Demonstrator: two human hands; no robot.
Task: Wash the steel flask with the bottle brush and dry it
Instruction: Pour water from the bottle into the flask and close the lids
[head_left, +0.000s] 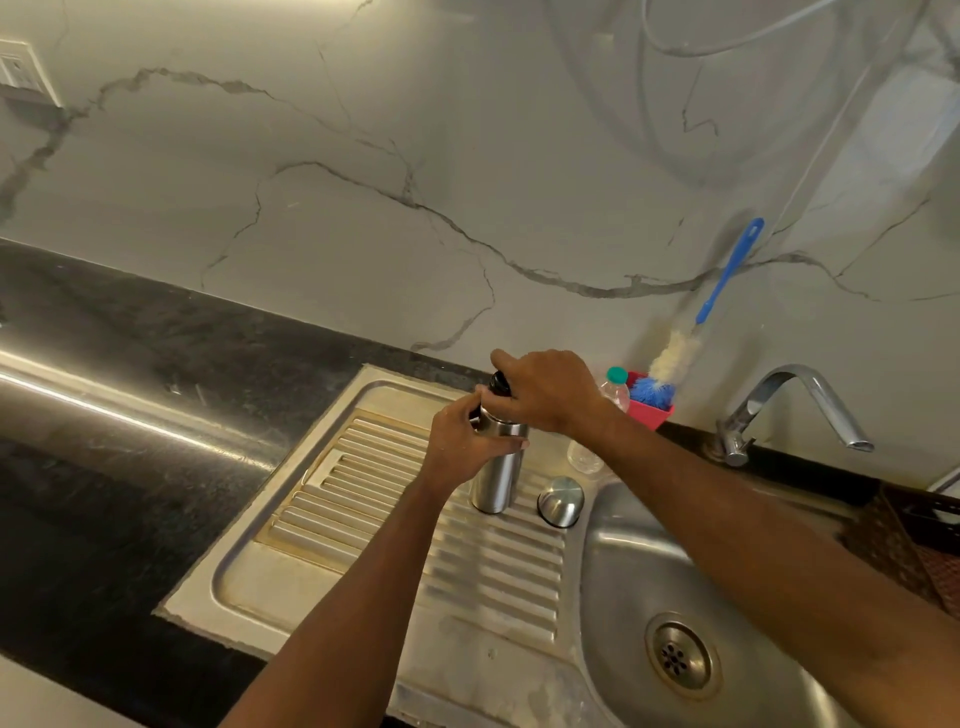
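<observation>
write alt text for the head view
A left hand holds a steel flask upright on the sink's drainboard while the right hand grips its black top. A steel cap sits beside it; a bottle brush stands behind.

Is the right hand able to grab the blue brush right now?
Probably yes, once it lets go. The right hand grips the black stopper on the steel flask. The bottle brush stands in the red holder just behind, its handle sticking up against the wall with nothing covering it.
</observation>
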